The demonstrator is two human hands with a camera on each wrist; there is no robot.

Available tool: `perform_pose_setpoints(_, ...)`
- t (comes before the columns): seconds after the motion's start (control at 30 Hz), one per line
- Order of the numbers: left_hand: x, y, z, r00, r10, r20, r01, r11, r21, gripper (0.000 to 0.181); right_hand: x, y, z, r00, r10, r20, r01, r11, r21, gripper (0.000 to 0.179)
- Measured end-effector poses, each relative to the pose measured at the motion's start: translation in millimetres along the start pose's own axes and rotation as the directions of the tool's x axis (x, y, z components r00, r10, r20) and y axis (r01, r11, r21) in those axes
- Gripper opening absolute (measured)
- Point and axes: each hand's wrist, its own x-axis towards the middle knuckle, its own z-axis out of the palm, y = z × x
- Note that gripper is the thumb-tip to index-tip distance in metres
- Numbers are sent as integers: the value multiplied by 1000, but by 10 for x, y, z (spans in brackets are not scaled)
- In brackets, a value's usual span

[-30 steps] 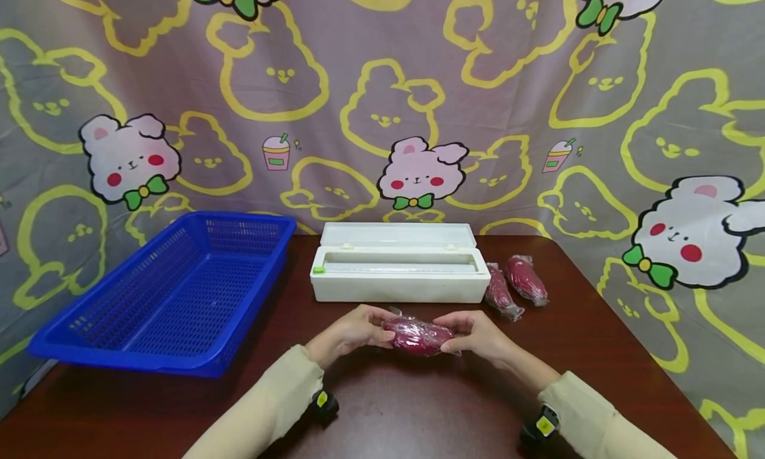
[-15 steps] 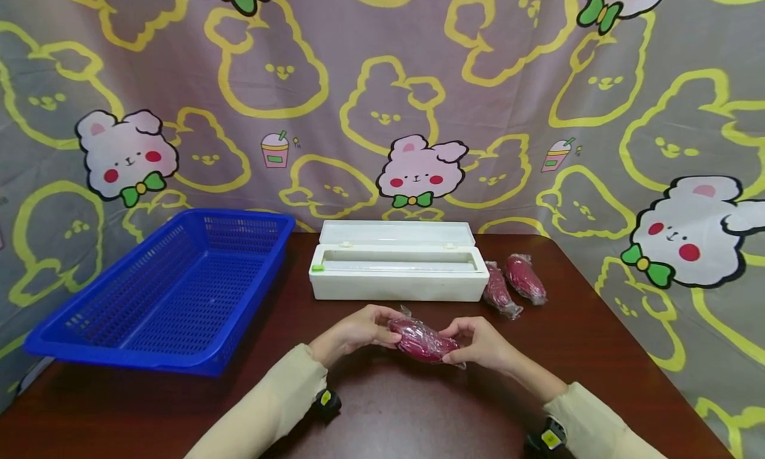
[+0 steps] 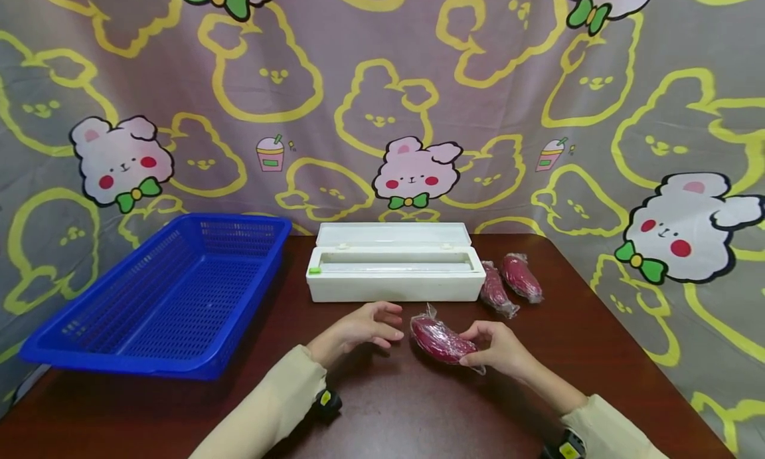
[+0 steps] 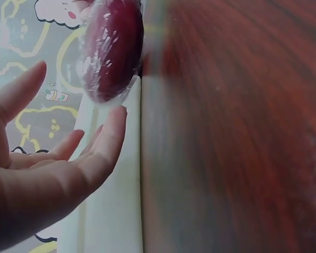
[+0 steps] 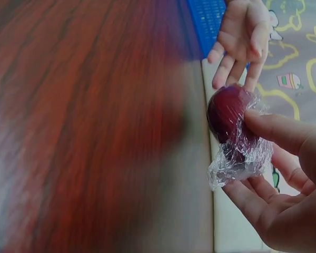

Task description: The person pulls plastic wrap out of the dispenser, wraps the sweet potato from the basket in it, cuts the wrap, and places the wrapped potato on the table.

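Observation:
My right hand pinches one end of a dark red, oblong piece of produce wrapped in cling film. Its exact kind is not clear. It is held above the table, in front of the white cling film dispenser, with a loose tail of film sticking up. My left hand is just to its left, fingers spread and loosely bent, holding nothing. In the left wrist view the wrapped produce appears beyond the fingertips. The right wrist view shows the thumb on one side of the crumpled film and fingers on the other.
On the left stands a blue perforated basket. The dispenser's lid is up, with a roll inside. Right of it lie two more wrapped dark red pieces, one nearer and one farther. A patterned curtain hangs behind the table.
Both hands held the wrapped produce earlier. My left hand has let go of its end, while my right hand has moved slightly right with it, tilting it more.

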Motion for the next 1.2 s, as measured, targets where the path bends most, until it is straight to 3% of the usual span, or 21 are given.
perform_pose_setpoints(0.23,-23,11,-3,999,3,32,-3,1000,18,50,-84,76,-101,993,45,-108,-56,993,-104,27)
perform_pose_setpoints(0.5,-32,15,-13,996,3,90,-6,999,37,44,-146,51,-178,967,67,-244,-136,951,-279,28)
perform_pose_setpoints(0.67,-53,36,4,990,3,140,-10,999,52,41,-157,69,-188,954,76,-290,-172,931,-323,36)
perform_pose_setpoints(0.9,-64,62,30,988,16,152,-25,998,52,39,-126,153,-162,937,150,-316,-236,937,-257,50)
perform_pose_setpoints(1.2,-57,70,38,984,17,178,-29,997,66,38,-125,176,-116,935,184,-303,-236,961,-146,51)
